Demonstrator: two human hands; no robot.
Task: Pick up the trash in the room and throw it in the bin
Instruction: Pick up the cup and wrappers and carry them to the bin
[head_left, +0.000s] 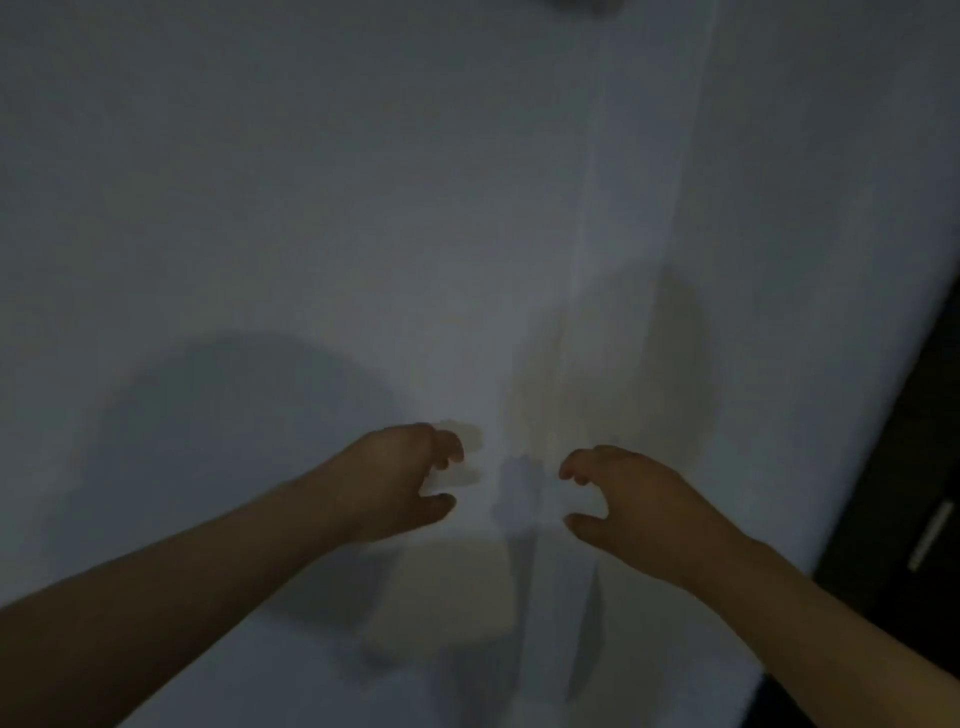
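Left forearm (182, 587): bare, reaching up from the lower left corner. Left hand (395, 483): over the white sheet (311, 208), fingers bent, thumb apart from the fingertips, nothing gripped; a pale blur at the fingertips is unclear. Crease (582, 234): runs down the sheet, ending between the hands. Trash: its place cannot be told in the dim blur. Right hand (628, 499): near the left, facing it, fingers bent, thumb apart, holding nothing. Right forearm (831, 613): bare. Dark furniture (909, 493): beside the sheet's right edge, with a pale strip (932, 535)
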